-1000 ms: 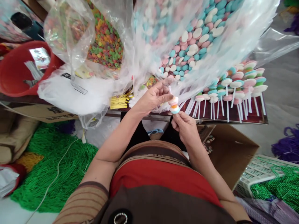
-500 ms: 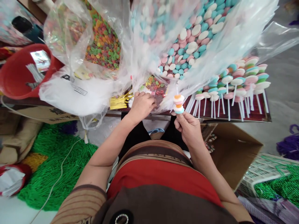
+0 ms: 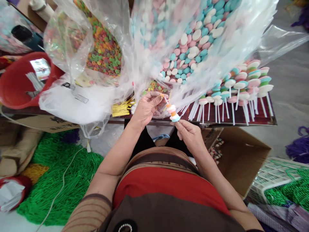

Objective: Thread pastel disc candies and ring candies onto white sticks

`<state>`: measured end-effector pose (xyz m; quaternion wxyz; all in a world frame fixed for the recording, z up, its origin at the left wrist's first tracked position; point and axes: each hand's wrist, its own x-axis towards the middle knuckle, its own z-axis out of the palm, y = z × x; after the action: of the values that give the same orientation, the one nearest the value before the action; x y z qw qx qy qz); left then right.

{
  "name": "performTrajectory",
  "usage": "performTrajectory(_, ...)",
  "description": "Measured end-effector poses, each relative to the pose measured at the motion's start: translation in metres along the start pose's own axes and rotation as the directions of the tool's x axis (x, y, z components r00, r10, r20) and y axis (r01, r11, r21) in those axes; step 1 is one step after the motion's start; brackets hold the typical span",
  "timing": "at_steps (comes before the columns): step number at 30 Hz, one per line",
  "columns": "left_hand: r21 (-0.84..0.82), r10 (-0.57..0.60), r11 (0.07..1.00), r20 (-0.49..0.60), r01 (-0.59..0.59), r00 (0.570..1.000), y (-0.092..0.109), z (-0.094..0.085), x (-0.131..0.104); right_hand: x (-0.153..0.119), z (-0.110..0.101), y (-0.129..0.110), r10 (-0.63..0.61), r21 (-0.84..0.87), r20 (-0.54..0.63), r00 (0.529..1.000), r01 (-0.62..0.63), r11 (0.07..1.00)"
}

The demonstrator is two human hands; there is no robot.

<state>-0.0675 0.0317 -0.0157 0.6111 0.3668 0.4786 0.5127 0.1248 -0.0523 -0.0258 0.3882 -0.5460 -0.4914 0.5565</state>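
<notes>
Dark, reddish-brown and glossy, the tabletop (image 3: 263, 120) is reflecting a little light beneath a crowded cluster of candy skewers (image 3: 241, 85), their white sticks pointing toward the near edge. Those skewers are looking finished, each carrying stacked pastel discs with colored layers between. One candy stack (image 3: 173, 114) is appearing only partly built: it is leaning between the two hands at the table's near edge, with smooth, puffy white, pink and blue discs alternating with orange rings. Above it, the white stick tip (image 3: 166, 100) is showing bare, suggesting room for more. The left hand (image 3: 145, 111) is pinching a small orange piece (image 3: 162, 95) at that tip; whether it is already threaded, I cannot tell. The right hand (image 3: 190, 133) is gripping just under the lowest disc between thumb and fingers, hiding the stick there. Plenty of loose material is remaining: matte, pebble-like pastel discs (image 3: 193, 51) are filling a crinkled clear bag, tiny bright rings (image 3: 103, 51) are heaping in another, and plain white sticks (image 3: 194, 110) are lying beside the skewers.
</notes>
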Motion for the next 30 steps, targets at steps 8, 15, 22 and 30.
performTrajectory(8,-0.012,-0.018,1.000,-0.042,0.017,0.999,-0.006,0.008,0.001,-0.002,-0.003,-0.002,-0.015,-0.065,-0.014,1.000,0.014,0.998)
performTrajectory(15,0.180,0.215,0.961,-0.011,-0.210,0.976,-0.010,0.012,-0.012,-0.002,-0.002,-0.005,0.096,0.027,0.031,0.995,-0.097,0.995)
performTrajectory(22,-0.083,0.139,0.987,-0.021,-0.140,0.990,-0.012,0.026,-0.013,0.002,0.002,0.002,0.050,0.061,0.049,0.998,-0.053,0.997)
performTrajectory(30,0.304,0.202,0.919,0.186,-0.252,0.962,-0.013,0.031,0.009,0.007,-0.001,0.013,0.094,0.282,-0.009,0.996,-0.088,0.955)
